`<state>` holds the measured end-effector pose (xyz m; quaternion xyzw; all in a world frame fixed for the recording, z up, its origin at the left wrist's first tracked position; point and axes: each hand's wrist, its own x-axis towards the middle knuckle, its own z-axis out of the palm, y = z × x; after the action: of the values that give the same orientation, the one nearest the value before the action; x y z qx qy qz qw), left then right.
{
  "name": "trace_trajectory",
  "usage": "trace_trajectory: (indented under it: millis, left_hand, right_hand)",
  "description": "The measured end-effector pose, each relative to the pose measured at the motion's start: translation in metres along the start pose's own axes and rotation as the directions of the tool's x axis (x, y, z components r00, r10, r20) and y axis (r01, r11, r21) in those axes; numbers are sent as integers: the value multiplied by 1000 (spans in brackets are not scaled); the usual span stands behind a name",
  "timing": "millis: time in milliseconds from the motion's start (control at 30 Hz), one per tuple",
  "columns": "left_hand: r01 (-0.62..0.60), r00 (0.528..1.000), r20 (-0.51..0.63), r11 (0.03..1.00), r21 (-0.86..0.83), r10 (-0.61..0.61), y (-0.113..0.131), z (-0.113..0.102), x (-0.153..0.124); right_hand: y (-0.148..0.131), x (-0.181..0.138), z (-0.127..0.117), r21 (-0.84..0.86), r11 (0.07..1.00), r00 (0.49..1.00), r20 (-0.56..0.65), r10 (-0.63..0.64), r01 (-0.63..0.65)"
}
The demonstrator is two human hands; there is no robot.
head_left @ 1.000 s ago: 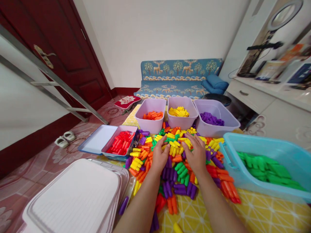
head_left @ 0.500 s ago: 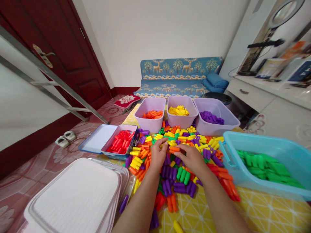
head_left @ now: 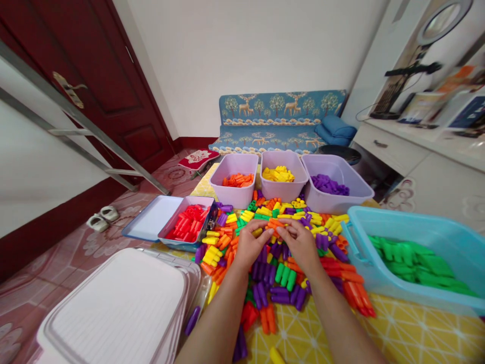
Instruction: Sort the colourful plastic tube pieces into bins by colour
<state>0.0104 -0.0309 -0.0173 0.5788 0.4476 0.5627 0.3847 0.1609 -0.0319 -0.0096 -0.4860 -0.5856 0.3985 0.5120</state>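
Note:
My left hand (head_left: 253, 241) and my right hand (head_left: 301, 243) meet over the middle of the pile, fingertips and thumbs closed on orange plastic pieces (head_left: 275, 224) between them. The fingers partly cover these bullet-shaped pieces, so how they join is hard to see. Beneath and around both hands lies a heap of similar pieces in several colours. Close in front of my wrists are a green group (head_left: 286, 276) and purple pieces (head_left: 264, 270). Yellow pieces (head_left: 212, 255) lie left of my left hand.
Behind the pile stand lilac bins of orange (head_left: 232, 194), yellow (head_left: 282, 189) and purple pieces (head_left: 337, 206). A blue tub (head_left: 417, 222) of green pieces is at right. A tin (head_left: 204, 233) of red pieces and a white lid (head_left: 117, 303) are at left.
My right hand has moved left and slightly up, and my left hand has shifted right. Both hands now come together on the orange pieces, which are raised a little.

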Motion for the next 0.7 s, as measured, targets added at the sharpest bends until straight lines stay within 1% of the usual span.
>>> trace_trajectory:
  millis: [100, 167, 233, 333, 400, 500, 600, 700]
  left_hand:
    - [-23, 1000, 7, 999, -26, 23, 0, 0, 0]
    - [-8, 1000, 2, 999, -37, 8, -1, 0, 0]
    - [18, 1000, -22, 999, -32, -18, -3, 0, 1]
    - [27, 991, -130, 1000, -10, -28, -6, 0, 1]
    - [17, 977, -212, 1000, -8, -18, -8, 1, 0]
    - [27, 956, -290, 998, -49, -41, -2, -3, 2]
    - [24, 930, -366, 998, -55, -43, 15, -15, 17]
    - [-11, 876, -482, 999, 49, 33, 36, -35, 52]
  right_hand:
    - [3, 0, 2, 39, 999, 999, 32, 2, -4]
    - [4, 0, 3, 51, 999, 999, 40, 2, -4]
    - [3, 0, 5, 63, 998, 1000, 17, 7, -8]
    - [0, 0, 5, 101, 995, 998, -45, 32, -27]
    - [1, 1, 4, 136, 990, 995, -78, 58, -47]
    - [4, 2, 1, 169, 983, 989, -113, 91, -71]
    - [8, 2, 0, 170, 983, 989, -123, 87, -66]
    - [9, 2, 1, 165, 985, 992, -102, 77, -59]
